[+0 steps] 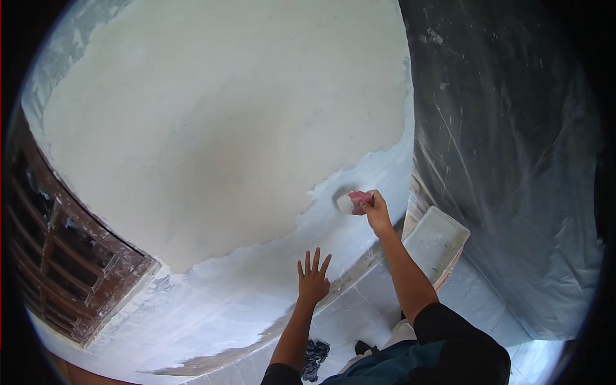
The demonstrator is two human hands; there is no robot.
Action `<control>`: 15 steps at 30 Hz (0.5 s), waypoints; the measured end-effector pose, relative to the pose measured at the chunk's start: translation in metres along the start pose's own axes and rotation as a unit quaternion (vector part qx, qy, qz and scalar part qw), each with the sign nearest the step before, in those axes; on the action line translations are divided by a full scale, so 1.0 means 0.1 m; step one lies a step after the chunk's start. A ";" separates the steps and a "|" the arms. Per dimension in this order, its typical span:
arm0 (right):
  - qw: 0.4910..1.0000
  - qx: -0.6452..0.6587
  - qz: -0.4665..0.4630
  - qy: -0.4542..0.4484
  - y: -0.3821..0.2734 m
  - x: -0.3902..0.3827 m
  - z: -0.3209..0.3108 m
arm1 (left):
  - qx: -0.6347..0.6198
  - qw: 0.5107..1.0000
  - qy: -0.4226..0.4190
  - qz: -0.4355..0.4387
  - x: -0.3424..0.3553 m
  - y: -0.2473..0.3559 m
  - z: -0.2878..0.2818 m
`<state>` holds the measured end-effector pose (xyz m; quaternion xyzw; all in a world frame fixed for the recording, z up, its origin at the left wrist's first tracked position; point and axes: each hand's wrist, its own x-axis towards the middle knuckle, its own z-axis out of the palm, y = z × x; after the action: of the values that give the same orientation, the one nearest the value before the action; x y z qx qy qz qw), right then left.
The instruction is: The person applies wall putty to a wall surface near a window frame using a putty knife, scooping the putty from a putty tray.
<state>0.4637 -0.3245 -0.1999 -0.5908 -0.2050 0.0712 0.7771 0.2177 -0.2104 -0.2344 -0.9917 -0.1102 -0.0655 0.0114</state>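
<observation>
Pink scraper (357, 203) is held at the bluish-white lower part of the wall (244, 147), pinched by the right hand (379, 213). The left hand (312, 284) is seen with fingers spread; whether the wall is touched by it cannot be told.

I am in a room being fixed up; I can't tell if it's a home. The big wall (224, 128) is part cream, part white. A shiny plastic sheet (507, 147) hangs beside it. White spots dot the brown wooden frame (119, 279). The floor (359, 308) has tiles.
</observation>
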 end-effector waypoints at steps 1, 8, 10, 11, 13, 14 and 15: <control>1.000 0.001 0.007 0.006 0.09 -0.02 -0.15 | -0.007 1.000 -0.005 0.006 0.07 0.09 0.07; 0.979 -0.163 0.097 0.074 0.58 -0.10 -1.18 | -0.078 0.994 -0.052 0.049 0.52 0.75 0.56; 0.976 -0.172 0.109 0.083 0.70 -0.11 -1.51 | -0.102 0.991 -0.073 0.053 0.65 0.97 0.72; 0.975 -0.173 0.108 0.083 0.75 -0.11 -1.67 | -0.113 0.988 -0.085 0.055 0.71 1.07 0.80; 0.971 -0.179 0.130 0.094 0.87 -0.10 -1.98 | -0.133 0.984 -0.098 0.059 0.81 1.27 0.93; 0.967 -0.184 0.144 0.098 0.91 -0.11 -2.14 | -0.141 0.982 -0.111 0.062 0.87 1.38 1.00; 0.960 -0.220 0.138 0.107 0.97 -0.12 -2.31 | -0.153 0.978 -0.129 0.060 0.92 1.46 1.10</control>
<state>0.5589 -0.5056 -0.3449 -0.7741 -0.0477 0.0674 0.6276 0.3530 -0.3290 -0.3328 -0.9866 -0.0402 0.0475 -0.1508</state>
